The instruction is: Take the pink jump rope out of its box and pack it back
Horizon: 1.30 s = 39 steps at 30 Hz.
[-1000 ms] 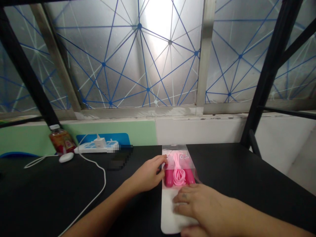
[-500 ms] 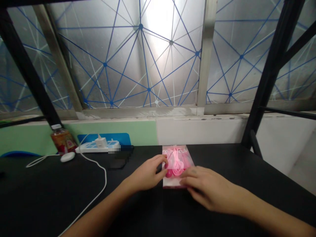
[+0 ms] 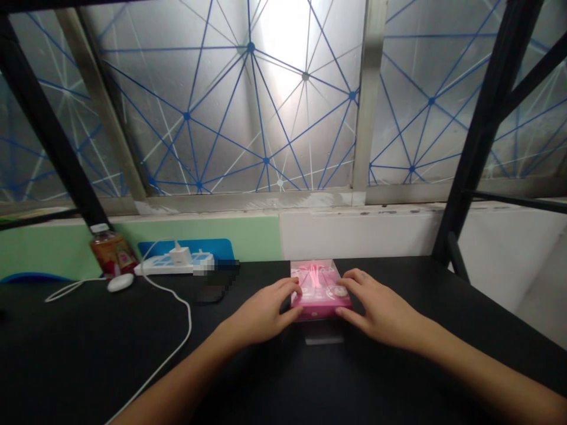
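A small pink box with a see-through top lies flat on the black table, a bundle of pink cord showing inside it. My left hand holds the box's left side, thumb at the front corner and fingers along the edge. Opposite it, my right hand grips the right side, its thumb by the front right corner and its fingers on the upper edge. A pale strip shows just in front of the box; I cannot tell whether it is a flap or a reflection.
At the back left stand a bottle and a white power strip with a charger. A white cable runs forward from there, past a small white case. Black frame posts rise behind the table.
The front of the box, which stood white and open-looking, is now pink and closed-looking. My right hand has moved from the front up to the box's right side; my left hand stays nearly still.
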Tool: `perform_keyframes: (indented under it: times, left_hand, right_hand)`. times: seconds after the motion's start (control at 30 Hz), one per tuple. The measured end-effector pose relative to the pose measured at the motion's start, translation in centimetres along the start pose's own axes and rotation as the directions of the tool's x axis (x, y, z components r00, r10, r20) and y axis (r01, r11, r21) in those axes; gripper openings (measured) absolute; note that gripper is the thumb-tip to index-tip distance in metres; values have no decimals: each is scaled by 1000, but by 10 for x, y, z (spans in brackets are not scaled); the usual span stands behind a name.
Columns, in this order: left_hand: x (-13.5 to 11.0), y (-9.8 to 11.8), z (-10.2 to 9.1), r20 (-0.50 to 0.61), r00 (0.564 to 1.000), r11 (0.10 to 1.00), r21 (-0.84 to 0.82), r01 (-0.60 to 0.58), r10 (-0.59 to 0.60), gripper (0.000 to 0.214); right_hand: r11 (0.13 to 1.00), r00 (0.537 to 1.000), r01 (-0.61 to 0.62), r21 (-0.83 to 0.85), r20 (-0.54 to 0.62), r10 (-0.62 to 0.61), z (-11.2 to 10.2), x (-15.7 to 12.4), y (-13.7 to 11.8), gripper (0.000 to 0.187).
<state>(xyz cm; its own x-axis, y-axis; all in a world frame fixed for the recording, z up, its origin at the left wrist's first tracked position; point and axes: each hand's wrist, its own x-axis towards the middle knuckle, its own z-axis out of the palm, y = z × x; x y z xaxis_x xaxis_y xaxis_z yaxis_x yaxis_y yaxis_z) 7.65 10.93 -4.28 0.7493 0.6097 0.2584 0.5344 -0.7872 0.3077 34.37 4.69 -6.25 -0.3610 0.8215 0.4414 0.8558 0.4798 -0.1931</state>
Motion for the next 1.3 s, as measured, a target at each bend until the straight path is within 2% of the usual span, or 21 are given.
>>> perform_keyframes:
  times: [0.13, 0.23, 0.3, 0.37, 0.43, 0.5, 0.57, 0.63, 0.7, 0.8, 0.93, 1.03, 1.1, 1.2, 1.3]
  left_hand:
    - [2, 2, -1, -41, 999, 997, 67, 28, -25, 22]
    - [2, 1, -4, 39, 996, 996, 50, 74, -76, 23]
    - [1, -2, -6, 105, 991, 996, -14, 85, -83, 26]
    - [1, -4, -7, 144, 987, 994, -65, 86, -76, 30]
    - [2, -5, -7, 149, 986, 993, -81, 84, -72, 31]
    - [3, -6, -5, 128, 989, 993, -71, 89, -79, 28]
    - [3, -5, -3, 98, 991, 994, -50, 92, -87, 24]
    - [3, -4, -2, 86, 993, 995, -36, 88, -85, 21]
    - [3, -3, -1, 84, 993, 996, -29, 82, -80, 21]
    - [3, -2, -3, 80, 994, 996, -23, 81, -79, 22]
    - [2, -1, -4, 79, 993, 996, -26, 89, -87, 22]
    - [3, 0, -3, 78, 993, 995, -30, 93, -91, 22]
    - [3, -1, -2, 78, 993, 995, -33, 96, -93, 22]
    - [2, -1, -2, 70, 994, 995, -41, 93, -90, 21]
    - [2, -1, -3, 77, 994, 996, -52, 78, -74, 19]
  right_hand:
    - [992, 989, -72, 102, 138, 58, 0, 1, 6, 24]
    - [948, 975, -130, 290, 211, 70, 1, 2, 11, 25]
    - [908, 965, -131, 399, 262, 25, -1, 2, 14, 25]
    - [891, 956, -119, 437, 294, -17, -2, 1, 16, 26]
    - [930, 966, -85, 357, 259, -11, -1, 0, 16, 26]
    - [980, 986, -34, 196, 168, 0, 1, 0, 14, 22]
    - [998, 997, 21, 60, 76, -26, 4, -1, 11, 17]
    - [997, 997, 78, -2, 20, -78, 6, -2, 7, 18]
    - [989, 989, 147, -20, -7, -147, 9, -2, 5, 22]
    - [969, 969, 246, -23, 27, -246, 11, -4, 1, 23]
    - [965, 959, 264, -9, 110, -261, 8, -6, -4, 16]
    - [966, 953, 260, 14, 158, -259, 3, -8, -6, 41]
    - [964, 949, 267, 14, 173, -265, 1, -8, -6, 45]
    - [958, 948, 287, 19, 141, -287, 4, -7, -8, 33]
    - [961, 962, 266, 75, 44, -269, 11, -3, -7, 20]
